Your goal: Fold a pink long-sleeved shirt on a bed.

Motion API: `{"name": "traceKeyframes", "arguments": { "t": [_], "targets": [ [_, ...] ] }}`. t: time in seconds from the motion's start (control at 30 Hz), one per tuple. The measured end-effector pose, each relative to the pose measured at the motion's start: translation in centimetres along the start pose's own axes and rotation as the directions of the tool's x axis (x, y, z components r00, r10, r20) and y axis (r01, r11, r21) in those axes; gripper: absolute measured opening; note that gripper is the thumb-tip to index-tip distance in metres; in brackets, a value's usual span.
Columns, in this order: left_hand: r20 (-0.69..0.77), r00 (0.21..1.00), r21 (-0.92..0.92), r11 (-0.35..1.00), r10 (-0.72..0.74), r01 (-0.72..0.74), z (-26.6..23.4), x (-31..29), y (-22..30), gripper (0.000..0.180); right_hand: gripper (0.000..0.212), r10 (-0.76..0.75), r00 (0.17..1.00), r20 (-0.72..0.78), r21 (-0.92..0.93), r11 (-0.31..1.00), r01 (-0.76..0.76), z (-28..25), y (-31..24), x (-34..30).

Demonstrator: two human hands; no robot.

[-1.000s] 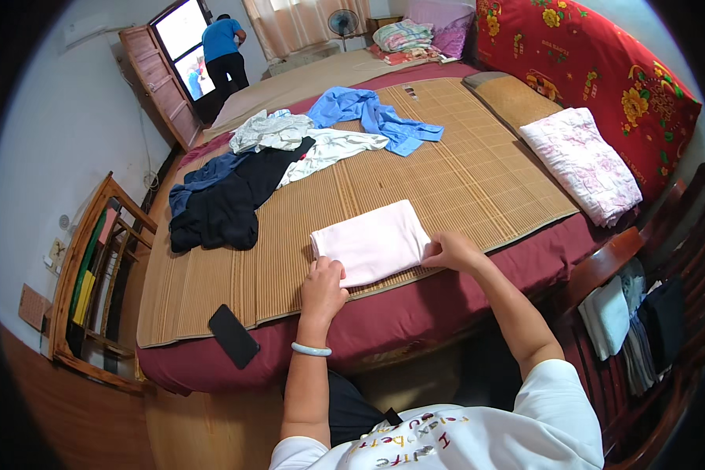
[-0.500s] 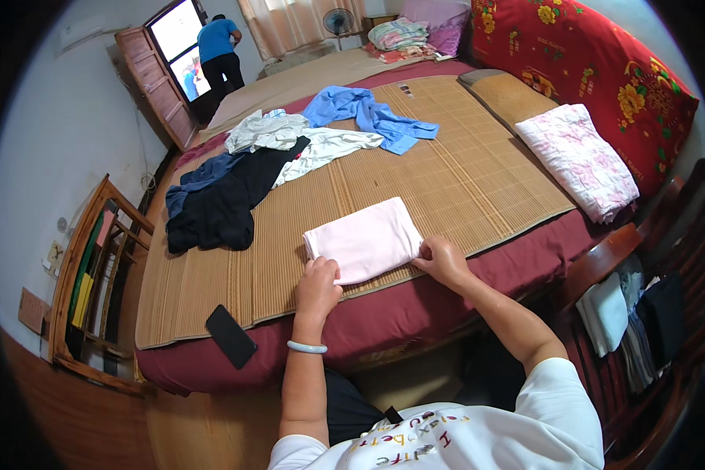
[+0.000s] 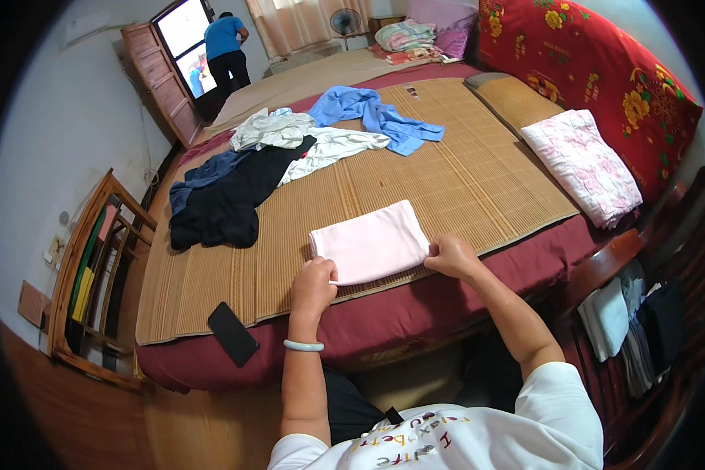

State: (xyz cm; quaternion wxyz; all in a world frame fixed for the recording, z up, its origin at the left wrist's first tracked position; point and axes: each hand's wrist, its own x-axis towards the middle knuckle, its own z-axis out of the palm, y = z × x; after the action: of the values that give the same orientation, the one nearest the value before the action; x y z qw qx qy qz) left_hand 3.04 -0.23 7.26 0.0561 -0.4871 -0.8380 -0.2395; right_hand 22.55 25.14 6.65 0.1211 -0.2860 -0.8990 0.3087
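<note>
A pale pink garment [image 3: 372, 241], folded into a neat rectangle, lies at the near edge of the woven bamboo mat [image 3: 478, 188] on the bed. My left hand [image 3: 315, 286], with a pale bangle on its wrist, pinches the near left corner. The near right corner is gripped between the fingers of my right hand [image 3: 450, 257]. Further back on the mat is a loose heap: a black garment [image 3: 227, 204], a white shirt [image 3: 333, 149], a grey-white garment [image 3: 274, 129] and a blue shirt [image 3: 384, 117].
A black phone [image 3: 233, 334] lies at the bed's near left edge. Folded clothes [image 3: 603, 317] sit on a dark wooden chair at right. A folded pink-white quilt [image 3: 586, 164] rests by a red flowered headboard [image 3: 595, 70]. Another person [image 3: 226, 51] stands by the door at the back.
Both hands keep their hold on the pink garment's near corners, and its near edge looks straighter. The whole view has shifted slightly. The heap of clothes is unchanged.
</note>
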Motion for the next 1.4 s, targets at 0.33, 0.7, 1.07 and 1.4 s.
{"name": "traceKeyframes", "arguments": {
  "t": [0.33,0.7,1.07,1.4],
  "targets": [
    [0.347,0.925,-0.127,0.970,-0.155,0.210,-3.1,-0.7,1.2,0.011,0.018,-0.117,0.964,0.237,0.247,0.967,0.057,-2.4,2.3,1.7],
    [0.030,1.000,0.217,0.976,0.006,-0.013,4.9,1.9,3.3,0.056,0.046,-0.588,0.807,-0.055,-0.317,0.777,0.545,7.4,-5.8,2.8],
    [0.150,0.932,0.253,0.924,-0.330,0.287,3.9,1.9,1.1,0.081,0.070,-0.111,0.994,0.006,-0.254,0.961,0.109,5.8,-2.7,5.5],
    [-0.020,0.998,0.345,0.936,-0.066,0.069,5.0,2.4,5.3,0.063,0.069,-0.156,0.987,-0.043,-0.206,0.968,0.144,6.6,-2.1,5.3]
  ]
}}
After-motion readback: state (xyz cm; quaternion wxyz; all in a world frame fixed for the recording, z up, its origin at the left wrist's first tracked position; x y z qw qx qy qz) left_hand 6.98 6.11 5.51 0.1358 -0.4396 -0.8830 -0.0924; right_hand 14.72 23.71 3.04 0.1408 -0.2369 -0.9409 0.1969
